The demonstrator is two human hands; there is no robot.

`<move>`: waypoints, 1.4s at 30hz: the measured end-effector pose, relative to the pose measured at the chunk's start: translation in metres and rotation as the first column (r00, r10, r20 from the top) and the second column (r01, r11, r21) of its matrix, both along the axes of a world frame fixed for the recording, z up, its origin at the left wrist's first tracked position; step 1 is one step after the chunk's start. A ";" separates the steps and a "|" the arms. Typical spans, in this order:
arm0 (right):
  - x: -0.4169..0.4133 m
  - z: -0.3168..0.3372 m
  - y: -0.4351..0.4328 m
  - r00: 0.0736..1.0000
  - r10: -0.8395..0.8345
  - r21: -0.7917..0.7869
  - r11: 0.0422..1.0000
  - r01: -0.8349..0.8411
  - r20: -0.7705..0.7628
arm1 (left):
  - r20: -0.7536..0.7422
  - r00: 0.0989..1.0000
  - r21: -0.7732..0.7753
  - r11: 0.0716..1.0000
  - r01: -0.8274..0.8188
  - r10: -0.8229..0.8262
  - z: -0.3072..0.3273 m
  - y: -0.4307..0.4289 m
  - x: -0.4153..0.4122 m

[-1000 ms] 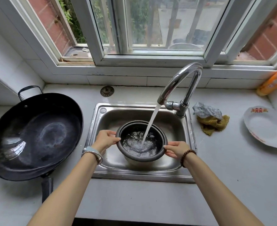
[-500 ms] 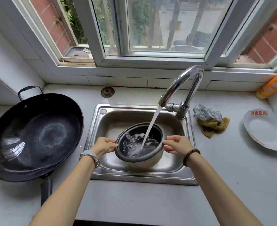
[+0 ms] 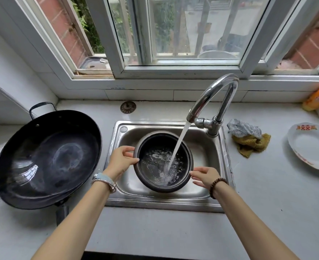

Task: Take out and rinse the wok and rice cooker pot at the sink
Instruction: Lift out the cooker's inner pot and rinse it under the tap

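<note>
The dark rice cooker pot (image 3: 149, 145) is in the steel sink (image 3: 162, 204), tilted toward me, with water churning inside. A stream from the chrome faucet (image 3: 216, 87) falls into it. My left hand (image 3: 120, 161) pinches the pot's left rim, thumb over the edge. At the pot's right rim, my right hand (image 3: 205, 177) holds on with thumb and fingertips. The big black wok (image 3: 48, 158) sits empty on the counter left of the sink, its long handle pointing toward me.
A silver scourer on a yellow cloth (image 3: 250, 144) lies right of the faucet. Further right are a white plate (image 3: 312, 147) and an orange bottle (image 3: 318, 96). A round drain cover (image 3: 128, 107) lies behind the sink, under the window.
The pot has been turned and tipped between my hands under the running water. My left hand moved up its left rim and my right hand dropped lower on the right.
</note>
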State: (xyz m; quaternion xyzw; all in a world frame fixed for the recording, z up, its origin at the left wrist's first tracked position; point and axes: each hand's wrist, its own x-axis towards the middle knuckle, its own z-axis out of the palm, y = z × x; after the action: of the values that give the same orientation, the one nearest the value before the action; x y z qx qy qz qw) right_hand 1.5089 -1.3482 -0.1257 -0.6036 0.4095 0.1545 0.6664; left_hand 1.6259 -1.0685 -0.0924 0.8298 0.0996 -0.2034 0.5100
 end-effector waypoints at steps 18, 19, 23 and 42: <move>0.033 0.008 -0.011 0.946 0.200 -0.510 0.859 -0.044 0.254 | 0.227 0.974 0.034 0.999 -0.011 0.003 0.016 -0.004 -0.022; 0.038 0.009 -0.010 0.941 0.211 -0.514 0.856 -0.047 0.265 | 0.242 0.970 0.032 0.999 -0.023 0.015 0.019 -0.004 -0.023; 0.059 0.008 -0.009 0.925 0.233 -0.522 0.852 -0.046 0.299 | 0.302 0.952 0.023 0.998 -0.052 0.042 0.025 -0.001 -0.026; 0.105 0.022 -0.005 0.974 0.128 0.193 0.967 -0.164 0.186 | 0.551 0.831 0.038 0.993 -0.112 0.072 0.053 -0.001 -0.044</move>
State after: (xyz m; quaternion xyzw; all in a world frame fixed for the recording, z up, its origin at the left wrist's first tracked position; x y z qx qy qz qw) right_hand 1.6138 -1.3530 -0.1036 -0.5704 0.2864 0.1926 0.7454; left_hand 1.5824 -1.0699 -0.0393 0.8645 -0.0040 0.0710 0.4977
